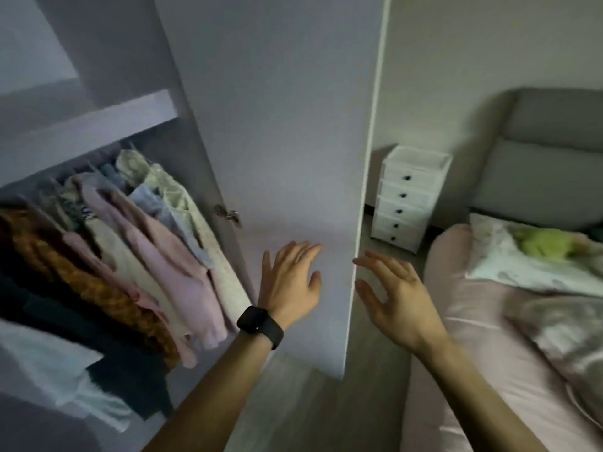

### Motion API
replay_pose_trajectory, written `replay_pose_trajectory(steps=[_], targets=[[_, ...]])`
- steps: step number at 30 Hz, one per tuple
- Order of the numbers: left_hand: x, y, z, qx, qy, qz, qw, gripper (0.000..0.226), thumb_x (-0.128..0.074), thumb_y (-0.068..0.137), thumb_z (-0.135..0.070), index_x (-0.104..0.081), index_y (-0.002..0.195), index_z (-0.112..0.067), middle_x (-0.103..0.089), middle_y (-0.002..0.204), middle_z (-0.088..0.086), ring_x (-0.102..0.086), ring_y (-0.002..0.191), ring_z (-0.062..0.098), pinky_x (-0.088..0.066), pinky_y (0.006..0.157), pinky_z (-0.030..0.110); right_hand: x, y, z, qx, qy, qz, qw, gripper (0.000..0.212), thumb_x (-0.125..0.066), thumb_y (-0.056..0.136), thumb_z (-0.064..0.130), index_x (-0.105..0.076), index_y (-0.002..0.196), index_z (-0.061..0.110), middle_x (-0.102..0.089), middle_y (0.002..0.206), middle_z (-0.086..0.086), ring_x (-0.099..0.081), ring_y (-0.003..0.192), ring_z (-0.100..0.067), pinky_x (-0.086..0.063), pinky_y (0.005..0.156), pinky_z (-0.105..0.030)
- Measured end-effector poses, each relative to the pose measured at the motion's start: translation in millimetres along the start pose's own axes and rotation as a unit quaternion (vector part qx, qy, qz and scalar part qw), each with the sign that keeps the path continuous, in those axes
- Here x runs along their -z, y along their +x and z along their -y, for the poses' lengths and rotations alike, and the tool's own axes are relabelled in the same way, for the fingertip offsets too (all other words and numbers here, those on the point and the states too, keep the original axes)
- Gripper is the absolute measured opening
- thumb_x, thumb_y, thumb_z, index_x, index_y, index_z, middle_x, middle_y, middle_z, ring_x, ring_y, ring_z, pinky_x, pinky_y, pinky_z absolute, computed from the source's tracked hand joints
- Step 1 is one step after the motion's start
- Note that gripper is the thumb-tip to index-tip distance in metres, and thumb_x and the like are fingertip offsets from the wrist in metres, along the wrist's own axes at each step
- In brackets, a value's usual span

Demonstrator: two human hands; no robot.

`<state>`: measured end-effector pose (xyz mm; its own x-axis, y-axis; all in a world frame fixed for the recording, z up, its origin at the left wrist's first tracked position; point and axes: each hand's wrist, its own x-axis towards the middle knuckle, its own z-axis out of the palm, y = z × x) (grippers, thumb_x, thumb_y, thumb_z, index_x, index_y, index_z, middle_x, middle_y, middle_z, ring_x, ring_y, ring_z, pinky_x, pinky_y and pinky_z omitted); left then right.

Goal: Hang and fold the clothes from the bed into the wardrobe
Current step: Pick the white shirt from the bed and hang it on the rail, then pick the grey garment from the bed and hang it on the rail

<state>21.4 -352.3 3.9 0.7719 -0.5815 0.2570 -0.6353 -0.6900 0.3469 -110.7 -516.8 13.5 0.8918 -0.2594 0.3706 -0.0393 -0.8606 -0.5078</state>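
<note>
At the open wardrobe (pixel 98 70), the wardrobe door (pixel 287 141) stands swung outward in mid-frame, its free edge towards the bed (pixel 473 347).

Hands: the left hand (pixel 290 285) is held flat before the door's inner face, fingers straight and holding nothing; contact with the panel cannot be confirmed. A black watch (pixel 259 326) sits on that wrist. The right hand (pixel 396 301) is at the door's free edge, fingers spread and loosely curved, also holding nothing. Its fingertips lie just beside the edge; whether they touch cannot be told. The two hands are apart, one on each side of that edge.

Wardrobe interior: hanging clothes (pixel 156 252) fill the space below the shelf (pixel 107 115) — pink, cream, pale floral, rust-orange and dark pieces packed closely side by side. A metal hinge (pixel 228 214) shows on the side panel to their right. White cloth (pixel 49 367) lies at the lower left beneath the dark garments.

Bed: pink bedding, a pale pillow (pixel 509 272) towards the grey headboard (pixel 548 158), and on the pillow a green cloth (pixel 545 244) — blurred, kind not determinable.

Other: a white drawer unit (pixel 406 203) stands on the floor (pixel 310 406) against the wall, between door and headboard.
</note>
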Motion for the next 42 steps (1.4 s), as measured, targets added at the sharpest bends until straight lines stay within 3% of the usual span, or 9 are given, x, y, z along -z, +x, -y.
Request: replay_pose_trajectory(steps=[4,9,12,19,27,34,38,42], targets=[[-45,-3,-50,-0.131,-0.021,0.055,0.990,0.051,-0.057,0.093,-0.026,-0.050,0.143,-0.030,-0.049,0.146,-0.007,-0.037,0.140,0.017,-0.021,0.116,0.055,20,-74,-41,-0.125,-0.035,-0.079,0.988,0.032,-0.070,0.091,0.023,-0.068,0.123,0.021,-0.063,0.133,-0.002,-0.058,0.116,-0.026,-0.047,0.099,-0.034],[-115,-37,-132,-0.276,-0.053,0.196,0.940,0.050,-0.054,0.095,-0.028,-0.048,0.144,-0.033,-0.045,0.148,-0.012,-0.034,0.141,0.015,-0.020,0.117,0.051,34,-207,-60,-0.352,-0.087,-0.139,0.922,0.034,-0.073,0.090,0.024,-0.069,0.123,0.028,-0.063,0.136,0.002,-0.054,0.124,-0.028,-0.047,0.102,-0.038],[-149,-85,-186,-0.338,-0.069,0.277,0.897,0.051,-0.054,0.093,-0.026,-0.048,0.144,-0.033,-0.045,0.146,-0.013,-0.033,0.139,0.014,-0.013,0.120,0.050,46,-293,-47,-0.477,-0.103,-0.159,0.858,0.033,-0.069,0.093,0.031,-0.066,0.125,0.031,-0.060,0.138,0.006,-0.051,0.125,-0.026,-0.042,0.101,-0.036],[-195,-207,-290,-0.505,-0.047,0.370,0.778,0.056,-0.047,0.092,-0.033,-0.041,0.148,-0.033,-0.041,0.151,-0.013,-0.029,0.141,0.011,-0.022,0.116,0.050,69,-456,5,-0.656,-0.131,-0.199,0.717,0.037,-0.068,0.093,0.029,-0.064,0.130,0.028,-0.059,0.139,0.005,-0.051,0.126,-0.027,-0.040,0.105,-0.034],[-226,-320,-377,-0.597,-0.004,0.426,0.680,0.055,-0.044,0.095,-0.031,-0.036,0.150,-0.034,-0.038,0.152,-0.011,-0.031,0.141,0.013,-0.021,0.116,0.047,83,-587,30,-0.757,-0.097,-0.248,0.596,0.041,-0.065,0.095,0.029,-0.060,0.135,0.026,-0.056,0.143,0.006,-0.048,0.130,-0.023,-0.033,0.108,-0.029],[-276,-374,-422,-0.580,0.054,0.459,0.670,0.054,-0.045,0.096,-0.033,-0.035,0.149,-0.036,-0.029,0.158,-0.009,-0.023,0.146,0.013,-0.018,0.118,0.043,94,-676,-12,-0.791,-0.053,-0.247,0.556,0.044,-0.063,0.094,0.033,-0.056,0.136,0.024,-0.057,0.139,0.005,-0.048,0.128,-0.024,-0.036,0.105,-0.031],[-334,-390,-445,-0.559,0.097,0.468,0.677,0.053,-0.046,0.096,-0.032,-0.037,0.148,-0.036,-0.033,0.155,-0.008,-0.029,0.143,0.016,-0.019,0.116,0.038,97,-725,-79,-0.798,-0.016,-0.227,0.559,0.049,-0.061,0.095,0.038,-0.052,0.139,0.020,-0.057,0.139,-0.003,-0.050,0.126,-0.028,-0.039,0.102,-0.035],[-399,-394,-445,-0.535,0.168,0.482,0.673,0.053,-0.043,0.097,-0.033,-0.034,0.150,-0.034,-0.034,0.154,-0.005,-0.035,0.139,0.021,-0.024,0.114,0.041,74,-758,-150,-0.811,0.037,-0.200,0.549,0.049,-0.059,0.095,0.036,-0.051,0.138,0.016,-0.058,0.138,-0.010,-0.053,0.124,-0.032,-0.042,0.099,-0.038]])
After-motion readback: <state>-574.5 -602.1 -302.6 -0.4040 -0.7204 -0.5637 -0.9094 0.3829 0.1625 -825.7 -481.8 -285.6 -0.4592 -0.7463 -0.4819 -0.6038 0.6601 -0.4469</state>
